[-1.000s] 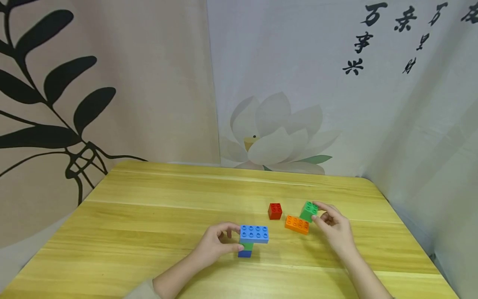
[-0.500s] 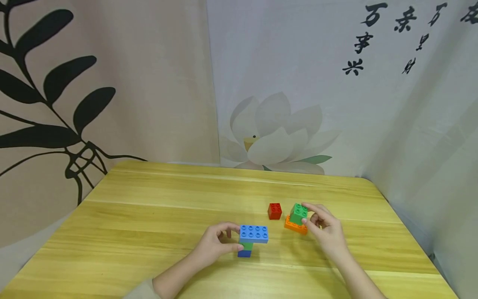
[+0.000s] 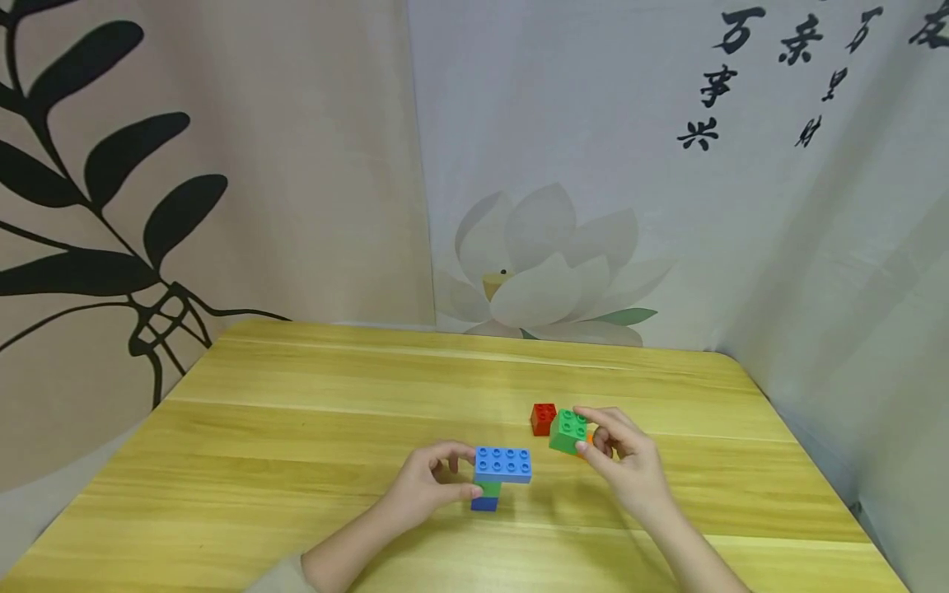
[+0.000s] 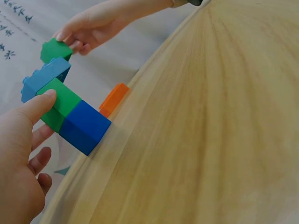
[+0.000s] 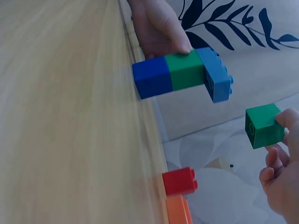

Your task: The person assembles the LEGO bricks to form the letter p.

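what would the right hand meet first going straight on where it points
In the head view, probably the red block, beyond the green block the right hand holds; raised, the hand may pass above it.

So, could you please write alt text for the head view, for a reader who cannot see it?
The person's left hand holds a three-brick stack, light blue over green over dark blue, while the right hand holds a green brick in the air. On the wooden table lie a red brick and a mostly hidden orange brick.
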